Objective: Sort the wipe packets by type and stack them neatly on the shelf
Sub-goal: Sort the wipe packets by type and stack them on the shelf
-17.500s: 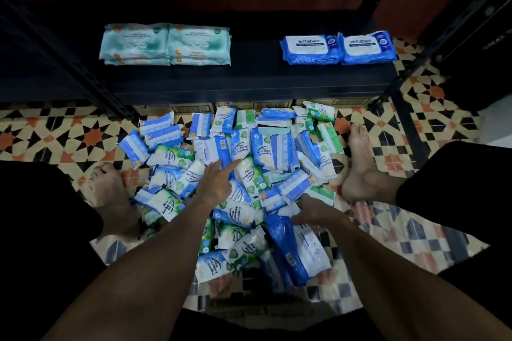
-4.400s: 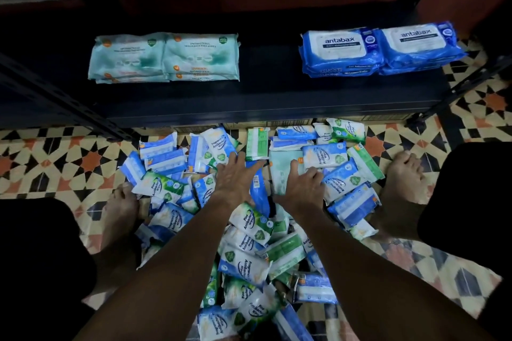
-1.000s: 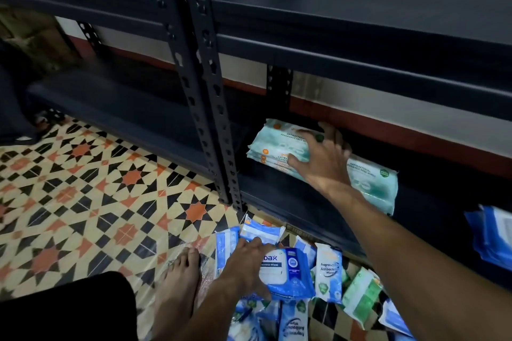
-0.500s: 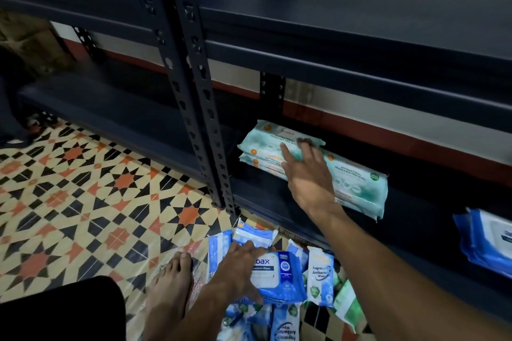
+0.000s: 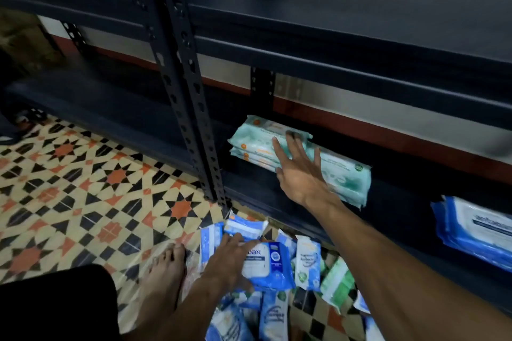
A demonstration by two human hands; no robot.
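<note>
Item 1: teal packets (image 5: 343, 173). Two short stacks side by side on bottom shelf (image 5: 393, 202), left end. My right hand (image 5: 300, 171) lies flat on them, fingers straight, gripping nothing.
Item 2: blue packets (image 5: 476, 230). Stacked further right on same shelf; sorted, I reckon.
Item 3: big blue packet (image 5: 267, 266). On floor pile, under my left hand (image 5: 230, 260); can't tell if gripped or just touched.
Item 4: small packets (image 5: 307, 263). Loose on floor, unsorted; most of job left.
N.B.: blue stack and pile cut off at frame edge; counts unknown, upper shelf blurred.
</note>
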